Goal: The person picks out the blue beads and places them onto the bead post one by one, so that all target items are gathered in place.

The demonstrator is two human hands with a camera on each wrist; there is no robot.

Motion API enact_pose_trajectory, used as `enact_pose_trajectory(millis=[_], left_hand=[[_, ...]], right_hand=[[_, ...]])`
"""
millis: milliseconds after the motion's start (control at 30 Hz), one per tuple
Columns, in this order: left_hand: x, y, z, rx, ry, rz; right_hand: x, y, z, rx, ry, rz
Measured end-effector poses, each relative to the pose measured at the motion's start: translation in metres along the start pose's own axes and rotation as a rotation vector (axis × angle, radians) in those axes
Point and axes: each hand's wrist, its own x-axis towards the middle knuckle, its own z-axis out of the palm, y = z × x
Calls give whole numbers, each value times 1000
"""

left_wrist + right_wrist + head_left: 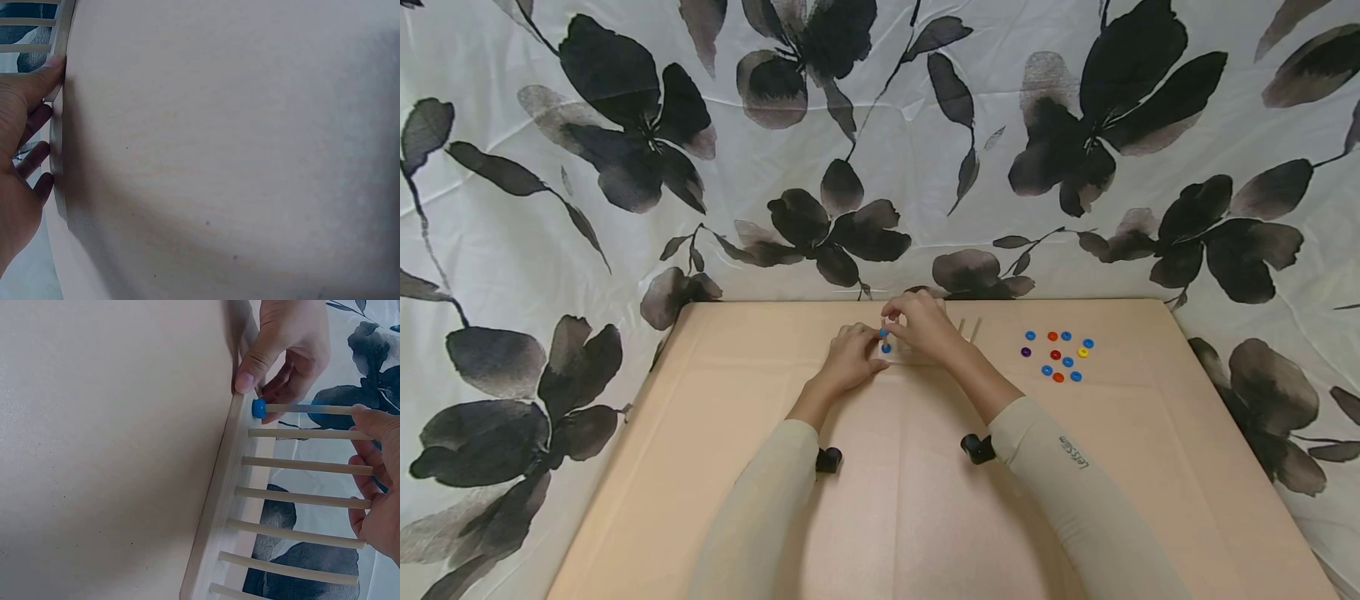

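A pale wooden rack [215, 487] carries a row of several thin upright pegs. At the foot of its leftmost peg [337, 410] sits a blue bead [259, 408]. Higher on that peg, a second blue bead [883, 332] shows as a blue streak in the right wrist view. My left hand [852, 357] grips the rack's left end, thumb on the front edge and fingers behind. Around the top of the same peg is my right hand [925, 327], its thumb right at the tip and its fingers loosely bent beside the neighbouring pegs.
To the right of the rack, several loose beads lie on the light tan table [1120, 467]: blue, red, a yellow bead [1083, 352] and a purple bead [1026, 352]. A white cloth with dark flowers [835, 225] hangs behind the table's far edge.
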Motion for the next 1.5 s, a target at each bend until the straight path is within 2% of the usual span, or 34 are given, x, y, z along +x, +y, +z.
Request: enact_pose_trajectory(millis=[267,400,867,1167,1500], left_hand=[[3,0,-1,12,0,-9],[5,-1,0,19,1,-14],[8,1,4,-5,11,-31],[9,0,5,-25,0,-54],[10,0,4,-6,2,-44]], right_hand=[[0,2,-10,28,2,8],[-3,7,-19,50,32,-10],[-33,50,-57,113,136,-118],[-67,84,-75,123,178,-80],[-99,125,-74,117,233,1]])
